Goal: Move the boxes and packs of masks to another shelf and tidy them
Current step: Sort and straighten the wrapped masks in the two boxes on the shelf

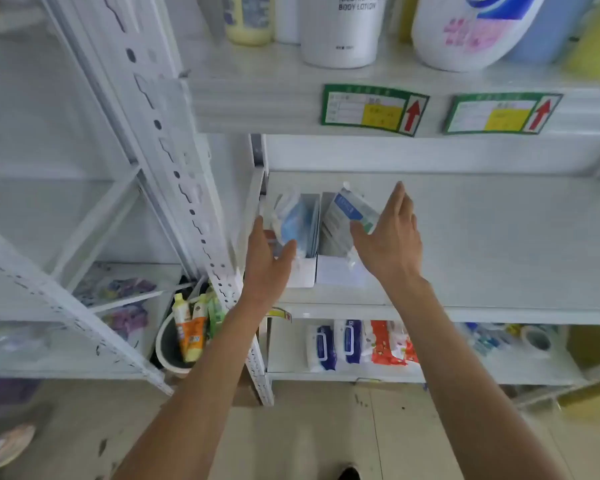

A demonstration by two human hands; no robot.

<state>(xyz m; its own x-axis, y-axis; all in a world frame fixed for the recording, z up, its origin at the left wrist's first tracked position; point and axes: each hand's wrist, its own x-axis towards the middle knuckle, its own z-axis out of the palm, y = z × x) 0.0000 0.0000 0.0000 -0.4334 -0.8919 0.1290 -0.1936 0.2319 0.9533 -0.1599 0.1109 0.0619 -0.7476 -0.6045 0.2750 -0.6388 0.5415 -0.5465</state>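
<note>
Two white open boxes stand side by side at the left end of the middle shelf [482, 237]. The left box [305, 271] holds blue mask packs [297, 223]. The right box [336, 271] holds a tilted white-and-blue mask pack [347, 211]. My left hand [269, 261] is at the left box's left side, fingers apart, thumb against the blue packs. My right hand [388, 237] is at the right box's right side, fingers spread, thumb touching the tilted pack. Neither hand closes around anything.
The upper shelf carries lotion and detergent bottles [340, 29], with green price tags [373, 109] on its edge. The lower shelf holds wet-wipe packs [357, 344] and tape rolls. A perforated white upright [187, 188] stands left. A bucket with tubes [187, 334] sits on the floor.
</note>
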